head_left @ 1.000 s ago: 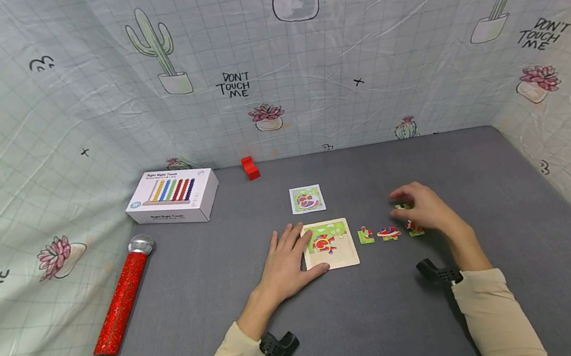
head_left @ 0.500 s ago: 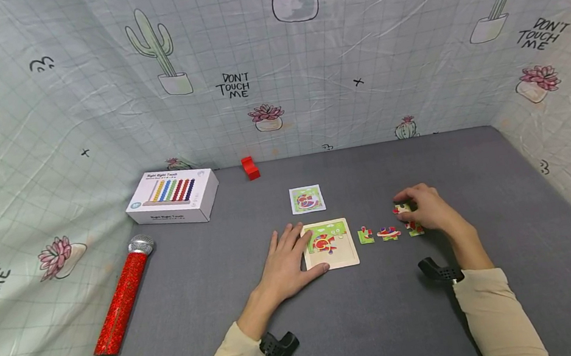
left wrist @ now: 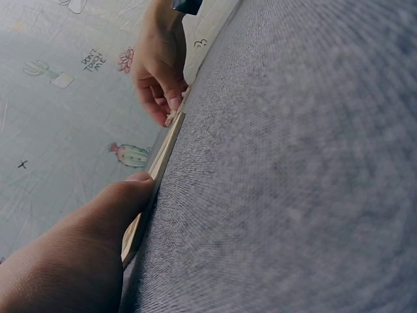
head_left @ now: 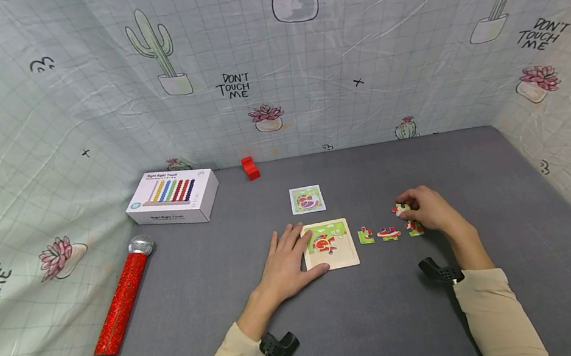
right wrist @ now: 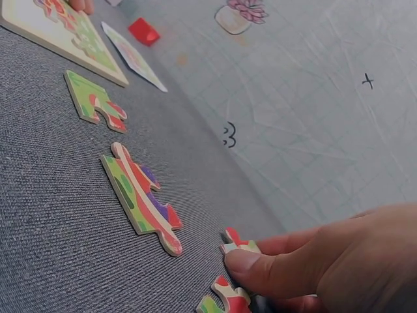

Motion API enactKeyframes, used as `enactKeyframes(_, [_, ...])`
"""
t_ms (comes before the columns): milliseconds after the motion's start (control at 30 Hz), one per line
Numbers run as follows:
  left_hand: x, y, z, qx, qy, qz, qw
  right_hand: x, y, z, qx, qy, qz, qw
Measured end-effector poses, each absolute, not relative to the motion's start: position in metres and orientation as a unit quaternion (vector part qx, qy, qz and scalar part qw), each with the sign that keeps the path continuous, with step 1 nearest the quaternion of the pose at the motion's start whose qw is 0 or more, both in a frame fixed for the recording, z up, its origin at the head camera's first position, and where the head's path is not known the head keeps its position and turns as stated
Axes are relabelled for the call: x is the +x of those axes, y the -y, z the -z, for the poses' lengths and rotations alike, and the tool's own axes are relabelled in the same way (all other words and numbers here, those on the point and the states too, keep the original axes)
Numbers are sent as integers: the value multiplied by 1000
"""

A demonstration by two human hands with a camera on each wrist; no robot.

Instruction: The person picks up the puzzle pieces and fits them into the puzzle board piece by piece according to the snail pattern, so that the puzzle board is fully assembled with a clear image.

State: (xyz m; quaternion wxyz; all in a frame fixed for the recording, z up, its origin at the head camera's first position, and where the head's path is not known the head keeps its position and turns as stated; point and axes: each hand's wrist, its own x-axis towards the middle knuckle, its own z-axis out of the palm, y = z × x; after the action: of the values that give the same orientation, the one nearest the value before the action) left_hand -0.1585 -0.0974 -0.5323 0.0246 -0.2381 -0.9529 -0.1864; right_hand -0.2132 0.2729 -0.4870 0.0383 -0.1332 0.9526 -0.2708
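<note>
My left hand [head_left: 289,261] lies spread at the left side of a square wooden puzzle board [head_left: 347,258], fingertips over its left edge and thumb at the bottom edge. Part of a red and green picture is laid in the board's upper portion. To the right, my right hand [head_left: 430,208] pinches a small puzzle piece [right wrist: 236,242] between thumb and fingers, partly hidden by them. Loose on the cloth are a green corner piece [right wrist: 85,91], a longer red, purple and green piece [right wrist: 133,189] and a red and green piece [right wrist: 228,301] just below the right thumb.
A small picture card [head_left: 307,199] lies beyond the board. Farther back are a red block [head_left: 250,168] and a white box [head_left: 172,196] printed with coloured bead columns. A glittery red microphone [head_left: 123,300] lies at the left. Patterned fabric [head_left: 353,38] hangs behind the grey table.
My right hand has closed its thumb and fingers on the upper right puzzle piece and shifted very slightly right and down. The left hand has stayed on the board.
</note>
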Motion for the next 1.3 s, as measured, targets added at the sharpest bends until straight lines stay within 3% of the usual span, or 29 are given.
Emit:
enactKeyframes(700, [-158,97,533,-241,951,188,33,-209,-259,477,-101,-948,300,27])
enactKeyframes(1300, [-159,97,533,-242,952,183,34,-205,-241,469,-97,-938,328,50])
